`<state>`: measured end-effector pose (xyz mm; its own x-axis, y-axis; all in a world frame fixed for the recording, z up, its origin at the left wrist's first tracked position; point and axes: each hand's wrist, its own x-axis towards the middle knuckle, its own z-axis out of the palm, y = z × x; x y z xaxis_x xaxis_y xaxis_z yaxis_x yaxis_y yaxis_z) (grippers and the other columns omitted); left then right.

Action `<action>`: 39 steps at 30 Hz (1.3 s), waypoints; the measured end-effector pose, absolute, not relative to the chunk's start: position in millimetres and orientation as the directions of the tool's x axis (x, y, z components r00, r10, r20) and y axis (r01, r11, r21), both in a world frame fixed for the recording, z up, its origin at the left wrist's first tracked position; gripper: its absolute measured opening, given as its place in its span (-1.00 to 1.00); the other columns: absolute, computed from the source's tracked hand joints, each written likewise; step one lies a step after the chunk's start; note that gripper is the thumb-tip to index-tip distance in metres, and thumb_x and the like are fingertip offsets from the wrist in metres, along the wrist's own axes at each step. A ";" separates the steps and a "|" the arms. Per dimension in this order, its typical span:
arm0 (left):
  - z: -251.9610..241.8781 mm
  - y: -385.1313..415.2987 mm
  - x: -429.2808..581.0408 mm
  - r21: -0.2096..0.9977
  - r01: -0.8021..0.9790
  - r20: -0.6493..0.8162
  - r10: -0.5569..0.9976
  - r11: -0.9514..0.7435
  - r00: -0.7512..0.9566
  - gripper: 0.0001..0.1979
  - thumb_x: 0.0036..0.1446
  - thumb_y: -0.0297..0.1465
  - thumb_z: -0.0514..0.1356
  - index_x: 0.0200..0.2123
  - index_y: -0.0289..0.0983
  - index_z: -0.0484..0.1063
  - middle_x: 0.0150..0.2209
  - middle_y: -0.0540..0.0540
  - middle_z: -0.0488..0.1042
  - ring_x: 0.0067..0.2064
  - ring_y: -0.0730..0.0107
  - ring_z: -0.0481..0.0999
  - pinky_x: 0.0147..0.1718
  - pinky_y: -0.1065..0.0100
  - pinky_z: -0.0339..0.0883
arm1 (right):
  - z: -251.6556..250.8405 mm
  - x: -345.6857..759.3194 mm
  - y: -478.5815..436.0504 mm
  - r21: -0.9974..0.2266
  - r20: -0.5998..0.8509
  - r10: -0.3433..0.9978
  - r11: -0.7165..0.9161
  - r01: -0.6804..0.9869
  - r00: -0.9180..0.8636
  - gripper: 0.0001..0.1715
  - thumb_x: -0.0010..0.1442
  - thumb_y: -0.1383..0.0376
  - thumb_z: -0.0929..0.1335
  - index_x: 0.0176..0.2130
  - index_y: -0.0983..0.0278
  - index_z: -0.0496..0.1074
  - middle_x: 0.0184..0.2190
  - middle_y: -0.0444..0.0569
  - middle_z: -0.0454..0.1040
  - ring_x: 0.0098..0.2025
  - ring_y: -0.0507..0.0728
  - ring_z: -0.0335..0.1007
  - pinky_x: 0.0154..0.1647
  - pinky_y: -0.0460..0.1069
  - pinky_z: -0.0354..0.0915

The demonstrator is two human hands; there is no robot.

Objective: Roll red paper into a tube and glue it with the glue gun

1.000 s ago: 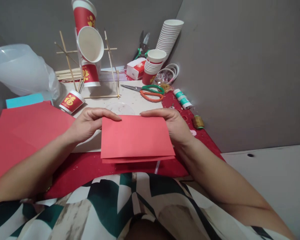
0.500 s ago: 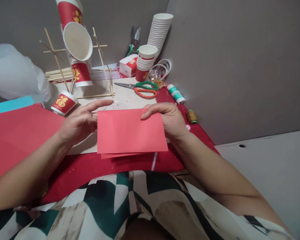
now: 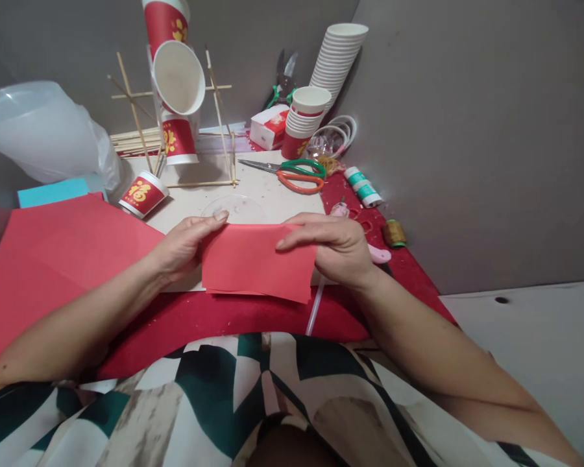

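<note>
A folded piece of red paper is held up over the near edge of the table, its layers slightly offset at the bottom. My left hand grips its upper left corner, thumb along the top edge and the other fingers hidden behind. On the right side, my right hand is closed on the paper, with the thumb and fingers pinching it. Larger red sheets lie to the left, partly under my left forearm. Scissors with green and orange handles rest beyond the paper on a pale board.
A stick frame and joined red cups stand at the back left, near a tilted cup. Stacked cups, a small box, a white-green roll and a thread spool are at the right.
My left hand has closed on the paper's left corner, where before it was beside it with the index finger extended. The paper's lower edge now tilts down to the right. The view has shifted left.
</note>
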<state>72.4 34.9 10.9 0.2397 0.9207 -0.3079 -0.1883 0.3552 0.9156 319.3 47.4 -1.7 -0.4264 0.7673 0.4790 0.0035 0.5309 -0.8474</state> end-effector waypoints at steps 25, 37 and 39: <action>29.4 12.3 86.1 0.731 0.539 0.222 0.893 -0.418 0.392 -0.75 0.25 -0.30 0.18 -0.37 -0.26 0.62 -0.42 -0.06 0.62 -0.44 0.42 0.47 -0.36 0.40 0.30 | 14.1 307.1 45.8 -0.903 0.066 0.700 0.345 0.256 -0.711 -0.45 0.26 -0.08 0.36 -0.45 0.32 0.50 -0.54 -0.13 0.40 -0.45 0.01 0.27 -0.42 -0.09 0.20; 24.1 28.6 83.0 0.958 0.118 -0.288 0.885 0.263 0.365 -0.55 0.08 -0.01 0.32 -0.55 -0.28 0.49 -0.56 -0.05 0.49 -0.57 0.46 0.40 -0.58 0.42 0.24 | 5.6 303.7 47.8 -0.981 -0.040 0.729 0.100 0.164 -0.683 -0.41 0.19 -0.12 0.39 -0.53 0.30 0.34 -0.61 -0.20 0.17 -0.54 -0.05 0.02 -0.57 -0.10 0.00; 23.8 28.3 84.0 0.955 0.116 -0.296 0.881 0.272 0.369 -0.56 0.06 -0.05 0.36 -0.59 -0.28 0.45 -0.63 0.00 0.41 -0.62 0.53 0.30 -0.63 0.45 0.13 | 4.3 302.2 47.3 -0.973 -0.025 0.727 0.139 0.182 -0.686 -0.40 0.20 -0.11 0.39 -0.55 0.29 0.31 -0.61 -0.21 0.12 -0.53 -0.04 -0.01 -0.56 -0.10 -0.01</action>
<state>84.0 28.3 23.8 0.3692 0.8811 -0.2957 0.1157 0.2721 0.9553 302.2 47.3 4.3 -0.6861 0.7271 -0.0246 0.1822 0.1389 -0.9734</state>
